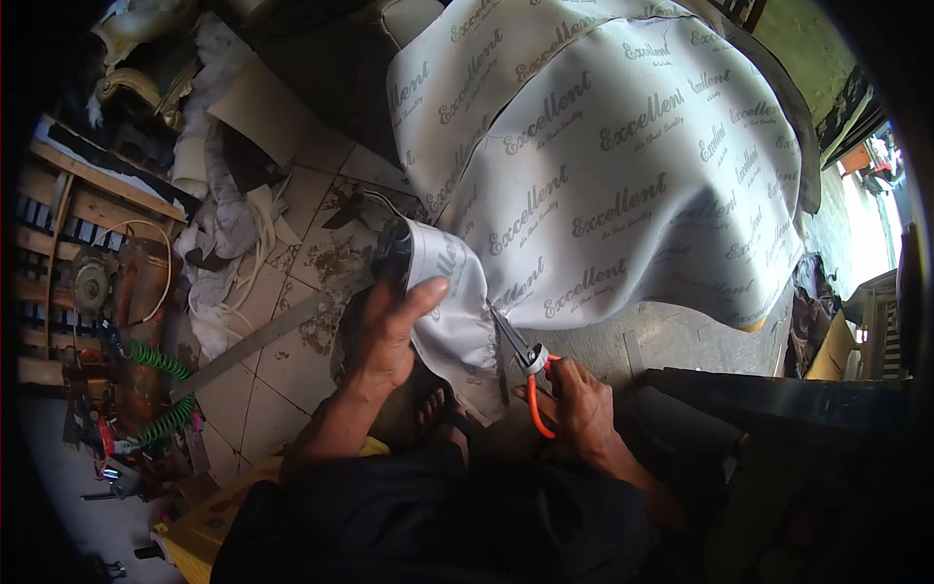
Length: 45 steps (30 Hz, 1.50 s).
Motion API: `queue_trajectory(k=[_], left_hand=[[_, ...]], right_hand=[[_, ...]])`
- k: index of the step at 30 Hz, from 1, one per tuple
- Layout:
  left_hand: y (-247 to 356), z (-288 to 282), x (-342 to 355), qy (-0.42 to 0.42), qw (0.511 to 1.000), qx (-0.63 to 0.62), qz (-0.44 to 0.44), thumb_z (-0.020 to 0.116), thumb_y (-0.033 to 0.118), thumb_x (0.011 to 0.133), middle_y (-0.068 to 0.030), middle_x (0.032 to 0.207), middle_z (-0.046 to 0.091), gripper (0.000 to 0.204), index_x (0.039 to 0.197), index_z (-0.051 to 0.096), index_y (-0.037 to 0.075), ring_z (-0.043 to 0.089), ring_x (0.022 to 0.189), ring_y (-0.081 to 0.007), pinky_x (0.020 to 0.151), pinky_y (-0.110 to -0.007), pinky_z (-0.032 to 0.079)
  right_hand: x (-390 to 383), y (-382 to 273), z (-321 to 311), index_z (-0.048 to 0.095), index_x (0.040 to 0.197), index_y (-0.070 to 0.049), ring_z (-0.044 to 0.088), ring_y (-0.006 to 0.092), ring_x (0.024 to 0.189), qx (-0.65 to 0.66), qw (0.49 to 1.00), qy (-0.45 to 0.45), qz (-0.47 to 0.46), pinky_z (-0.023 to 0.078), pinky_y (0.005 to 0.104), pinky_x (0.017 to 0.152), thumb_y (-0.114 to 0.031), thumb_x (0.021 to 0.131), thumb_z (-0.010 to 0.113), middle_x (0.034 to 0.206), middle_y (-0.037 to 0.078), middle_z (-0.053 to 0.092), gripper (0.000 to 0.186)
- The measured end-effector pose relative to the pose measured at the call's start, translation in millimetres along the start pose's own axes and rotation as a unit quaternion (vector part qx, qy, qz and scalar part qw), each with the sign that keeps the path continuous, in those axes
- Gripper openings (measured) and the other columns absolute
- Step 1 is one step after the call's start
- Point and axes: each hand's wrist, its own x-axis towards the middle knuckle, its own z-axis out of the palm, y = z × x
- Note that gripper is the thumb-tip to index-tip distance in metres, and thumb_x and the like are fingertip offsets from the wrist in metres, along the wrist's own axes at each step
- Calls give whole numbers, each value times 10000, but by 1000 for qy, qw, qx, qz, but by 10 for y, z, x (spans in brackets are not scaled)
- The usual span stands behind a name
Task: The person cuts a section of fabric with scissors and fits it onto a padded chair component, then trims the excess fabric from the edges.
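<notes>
A large white sheet of upholstery material (632, 185), printed all over with grey lettering, spreads ahead of me with a seam running across it. My left hand (391, 336) grips a folded-up flap (452, 277) of this sheet, thumb on the printed side and the other fingers out of sight behind it. Dark material shows at the flap's far edge. In my right hand (584, 409) are scissors (533, 362) with orange handles. Their dark blades point up and left, with the tips against the sheet's edge beside the flap.
Scraps of white padding and cloth (219, 263) are heaped on the tiled floor (311, 365) at left. Near them stand a rusty cylinder (144, 287), a coiled green hose (161, 362) and wooden slats (92, 209). A dark ledge (778, 389) juts in at right.
</notes>
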Motion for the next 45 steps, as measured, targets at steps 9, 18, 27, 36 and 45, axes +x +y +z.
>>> queue_trajectory(k=[9,18,27,36,45], left_hand=[[-222,-90,79,3,998,30,-53,723,15,847,-66,1121,652,354,1184,615,33,614,1052,-163,971,-304,451],[-401,-5,-27,18,987,-105,-120,683,14,869,-75,1145,657,344,1203,603,-6,617,1067,-168,968,-319,463],[-304,86,-99,28,993,-86,-75,630,-25,879,-88,1082,663,303,1180,590,-21,642,996,-175,927,-331,503],[-283,114,-66,43,987,-131,-87,642,-7,877,-90,1103,632,349,1216,563,-19,635,995,-182,924,-338,507],[-348,110,-54,44,991,-103,-79,681,29,900,-72,1085,624,332,1208,561,-1,630,981,-162,879,-329,534]], right_hand=[[-27,18,29,603,1051,-112,678,333,760,-11,999,-8,43,519,437,612,-345,846,751,867,109,683,344],[-27,-59,8,563,944,-49,580,271,604,97,985,-58,129,457,382,563,-398,833,786,731,123,599,429],[37,-31,101,582,991,-54,552,182,600,149,979,-61,126,465,337,574,-377,837,797,719,92,603,417],[-54,74,93,574,1003,-72,604,279,603,99,993,-34,50,475,386,548,-371,862,769,742,102,633,384],[-27,-37,86,544,889,-55,528,188,586,182,972,-79,125,442,345,550,-351,858,782,686,81,563,381]])
